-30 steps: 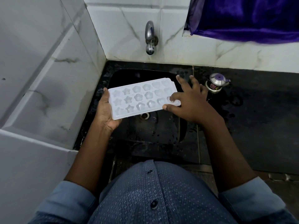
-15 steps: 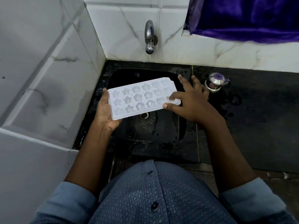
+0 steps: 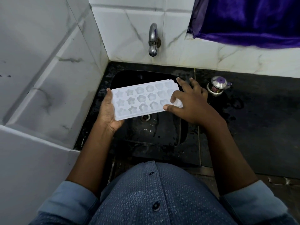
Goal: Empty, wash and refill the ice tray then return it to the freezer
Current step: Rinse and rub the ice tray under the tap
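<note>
A white plastic ice tray [image 3: 142, 99] with star, flower and heart shaped cells is held level over the black sink [image 3: 154, 133]. My left hand [image 3: 108, 113] grips its left end from below. My right hand [image 3: 189, 103] rests on the tray's right end, with thumb and a bent finger pressing on the last cells and the other fingers spread apart. The cells look frosted; I cannot tell whether they hold ice. A chrome tap [image 3: 153, 40] sticks out of the tiled wall above the sink, and no water is running.
A small steel pot with a purple lid knob [image 3: 218, 86] stands on the wet black counter [image 3: 253, 120] right of the sink. White marble-look tiled walls close the left and back. A purple cloth [image 3: 250, 20] hangs at the top right. The sink drain [image 3: 145, 117] shows under the tray.
The tray and both hands stay almost where they were. My right hand's fingers have shifted slightly on the tray's right end.
</note>
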Tool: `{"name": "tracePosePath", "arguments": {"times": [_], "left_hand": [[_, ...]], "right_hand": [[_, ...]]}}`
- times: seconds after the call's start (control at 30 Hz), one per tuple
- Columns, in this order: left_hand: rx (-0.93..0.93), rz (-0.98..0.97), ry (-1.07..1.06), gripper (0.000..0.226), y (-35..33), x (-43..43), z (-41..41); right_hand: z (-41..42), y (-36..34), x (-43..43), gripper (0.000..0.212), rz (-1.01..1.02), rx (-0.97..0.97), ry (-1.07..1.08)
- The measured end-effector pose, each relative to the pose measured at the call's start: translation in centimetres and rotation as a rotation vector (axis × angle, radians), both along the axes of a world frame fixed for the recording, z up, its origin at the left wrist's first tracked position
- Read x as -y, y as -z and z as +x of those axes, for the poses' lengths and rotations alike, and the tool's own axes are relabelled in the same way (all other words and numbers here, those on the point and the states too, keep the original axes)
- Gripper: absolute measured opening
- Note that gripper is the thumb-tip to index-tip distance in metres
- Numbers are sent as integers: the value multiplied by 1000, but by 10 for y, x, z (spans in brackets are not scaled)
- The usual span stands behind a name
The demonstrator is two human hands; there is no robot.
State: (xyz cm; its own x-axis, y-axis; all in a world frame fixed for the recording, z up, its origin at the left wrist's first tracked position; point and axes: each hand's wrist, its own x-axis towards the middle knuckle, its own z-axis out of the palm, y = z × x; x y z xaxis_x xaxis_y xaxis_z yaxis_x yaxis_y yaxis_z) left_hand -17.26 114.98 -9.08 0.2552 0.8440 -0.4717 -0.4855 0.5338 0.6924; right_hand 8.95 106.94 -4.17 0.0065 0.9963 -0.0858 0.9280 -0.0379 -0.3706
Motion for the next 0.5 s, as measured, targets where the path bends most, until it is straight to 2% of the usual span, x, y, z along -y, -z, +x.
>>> {"name": "tracePosePath", "arguments": {"times": [0.17,0.3,0.5], "left_hand": [[-1,2,2,72,0,0,-1],[-12,14,17,73,-2,2,0],[-39,8,5,72,-5,3,2]], "right_hand": [[-4,-3,-1,39,-20,-25,-65],[-13,-1,0,49,-85,-14,-90],[-20,0,1,56,-71,24,-82]]}}
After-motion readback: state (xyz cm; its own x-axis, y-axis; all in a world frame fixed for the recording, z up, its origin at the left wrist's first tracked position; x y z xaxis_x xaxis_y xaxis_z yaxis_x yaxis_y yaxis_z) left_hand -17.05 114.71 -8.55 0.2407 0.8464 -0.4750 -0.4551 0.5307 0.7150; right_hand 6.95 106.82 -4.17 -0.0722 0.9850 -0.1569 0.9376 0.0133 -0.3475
